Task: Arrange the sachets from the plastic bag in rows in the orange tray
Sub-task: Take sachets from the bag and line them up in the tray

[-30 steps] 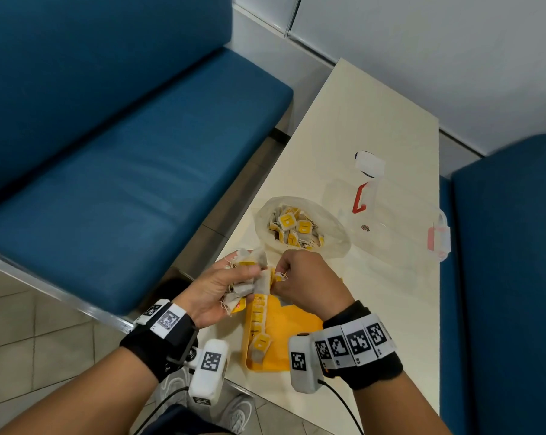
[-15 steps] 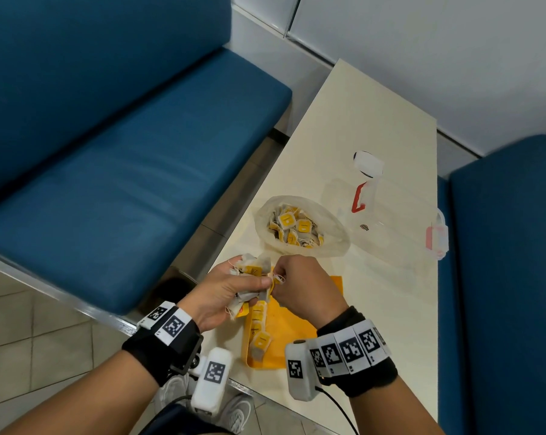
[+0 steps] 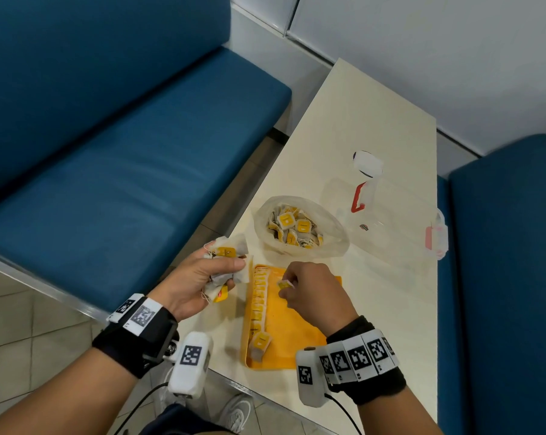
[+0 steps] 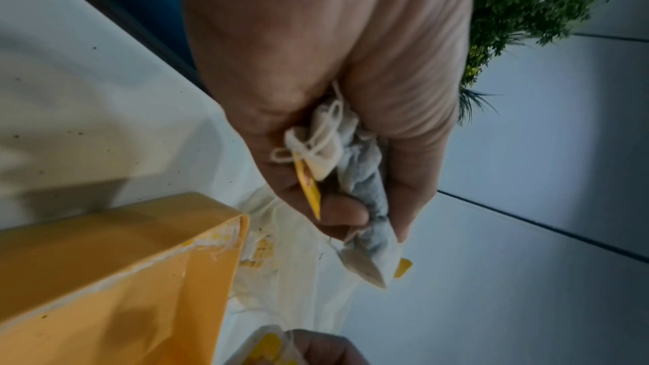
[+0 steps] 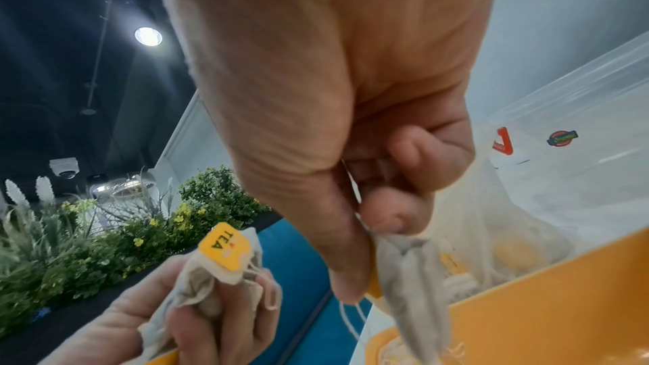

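An orange tray (image 3: 297,337) lies at the near edge of the cream table, with a row of yellow-tagged sachets (image 3: 259,302) along its left side. Behind it sits an open clear plastic bag (image 3: 328,243) with several more sachets inside. My left hand (image 3: 202,274) grips a bunch of sachets (image 3: 226,262) left of the tray; the same bunch (image 4: 351,176) shows in its wrist view. My right hand (image 3: 309,290) hovers over the tray and pinches a single sachet (image 5: 410,287) between thumb and fingers, its bag hanging down.
A clear plastic container (image 3: 387,221) with a red clip and pink latch stands behind the bag on the right. Blue benches (image 3: 124,167) flank the table on both sides. The table's near and left edges lie close to the tray.
My hands have come apart: the left one has drawn left with its bunch, and the right one has moved right over the tray with one sachet taken from the bunch.
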Demonstrator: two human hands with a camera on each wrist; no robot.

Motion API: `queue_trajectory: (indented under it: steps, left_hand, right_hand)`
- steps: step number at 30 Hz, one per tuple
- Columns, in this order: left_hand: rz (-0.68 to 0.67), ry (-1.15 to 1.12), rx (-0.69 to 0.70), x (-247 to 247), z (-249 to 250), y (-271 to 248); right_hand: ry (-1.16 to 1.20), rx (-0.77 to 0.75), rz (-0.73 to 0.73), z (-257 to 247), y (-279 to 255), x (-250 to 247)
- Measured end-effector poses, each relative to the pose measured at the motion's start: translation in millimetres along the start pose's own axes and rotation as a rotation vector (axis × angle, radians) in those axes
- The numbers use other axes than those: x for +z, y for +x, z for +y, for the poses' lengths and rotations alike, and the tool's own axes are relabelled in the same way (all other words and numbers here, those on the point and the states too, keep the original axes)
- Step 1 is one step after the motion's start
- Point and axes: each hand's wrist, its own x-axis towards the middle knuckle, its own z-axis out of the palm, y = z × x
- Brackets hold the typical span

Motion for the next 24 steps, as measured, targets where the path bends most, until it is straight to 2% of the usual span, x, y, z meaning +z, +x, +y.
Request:
queue_trajectory:
  steps: [6,10,15,20,24]
  left_hand:
    - [-0.006,-0.031,0.057,-6,7,-1]
    - [0.027,-0.028,0.025,-12,2,-1]
    - [0.038,-0.023,0.002,-13,-9,-2]
    - [0.063,-0.033,-0.022,-12,-16,0]
    - [0.059,-0.02,-0.031,-9,-20,1]
  right_hand:
    - [0.222,0.025,0.004,19,-7,-2]
    - [0.442,0.064,-0.023,35,-18,3]
    - [0.741,0.122,0.028,48,-28,12]
    - [0.782,0.137,0.023,57,-32,26]
    - [0.755,0.161,-0.038,60,-34,46]
